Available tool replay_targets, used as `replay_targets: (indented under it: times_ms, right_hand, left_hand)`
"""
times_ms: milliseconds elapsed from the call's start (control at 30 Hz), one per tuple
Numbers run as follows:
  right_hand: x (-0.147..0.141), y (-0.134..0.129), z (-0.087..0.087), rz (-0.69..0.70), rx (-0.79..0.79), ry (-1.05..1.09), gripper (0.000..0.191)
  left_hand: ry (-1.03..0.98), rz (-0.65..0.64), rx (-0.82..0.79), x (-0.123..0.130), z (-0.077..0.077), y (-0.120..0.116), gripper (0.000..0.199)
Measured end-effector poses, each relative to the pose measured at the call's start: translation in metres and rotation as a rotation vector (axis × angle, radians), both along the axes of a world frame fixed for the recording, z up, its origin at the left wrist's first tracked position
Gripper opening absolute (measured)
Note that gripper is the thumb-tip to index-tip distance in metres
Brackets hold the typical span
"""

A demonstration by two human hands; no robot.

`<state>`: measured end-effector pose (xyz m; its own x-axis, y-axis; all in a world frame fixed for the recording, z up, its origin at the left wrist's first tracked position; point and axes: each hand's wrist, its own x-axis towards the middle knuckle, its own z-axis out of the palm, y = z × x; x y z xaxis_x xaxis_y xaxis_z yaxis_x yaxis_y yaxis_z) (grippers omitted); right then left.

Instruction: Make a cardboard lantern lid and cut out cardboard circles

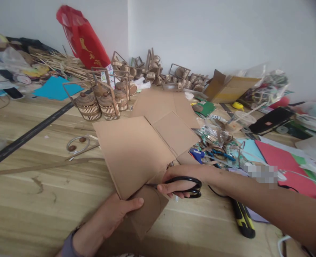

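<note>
My left hand (120, 210) grips the lower edge of an opened-out piece of cardboard (133, 150), its thumb lying on a lower flap (148, 207) that has a faint curved line. In my right hand (174, 182) is a pair of black-handled scissors (194, 184). The blades point left and meet the cardboard beside the flap; their tips are partly hidden. Behind this piece lies a flat cardboard sheet (158, 101) on the wooden surface.
Small woven baskets (110, 105) stand at the back left, near a red bag (83, 39). A black-and-yellow cutter (242, 217) lies under my right forearm. Scraps (217, 135), red paper (283, 164) and an open box (230, 87) are at the right.
</note>
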<state>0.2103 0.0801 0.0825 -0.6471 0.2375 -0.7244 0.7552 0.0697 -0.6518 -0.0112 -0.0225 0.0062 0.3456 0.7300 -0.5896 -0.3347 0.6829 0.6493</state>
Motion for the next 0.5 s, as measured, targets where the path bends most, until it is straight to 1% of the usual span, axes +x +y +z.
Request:
replay_targets:
  times_ms: [67,167,333,433,500]
  right_hand:
    - [-0.001,-0.003,-0.002,-0.041,0.008,0.010,0.065]
    - [-0.002,-0.008,-0.004,-0.097,0.032,0.027,0.064]
    - [-0.003,-0.011,-0.013,-0.088,0.035,0.017,0.064]
    - [-0.004,-0.012,-0.018,-0.105,0.053,0.033,0.065]
    - [-0.006,-0.014,-0.019,-0.106,0.067,0.041,0.065]
  left_hand:
    - [-0.003,-0.012,0.011,-0.003,-0.003,0.000,0.060]
    - [0.013,0.012,0.027,-0.006,-0.005,0.001,0.062]
    - [0.064,0.009,0.072,-0.009,-0.004,-0.002,0.061]
    - [0.261,-0.052,0.077,-0.013,-0.006,-0.007,0.047]
    - [0.399,-0.130,0.042,-0.015,-0.009,-0.010,0.045]
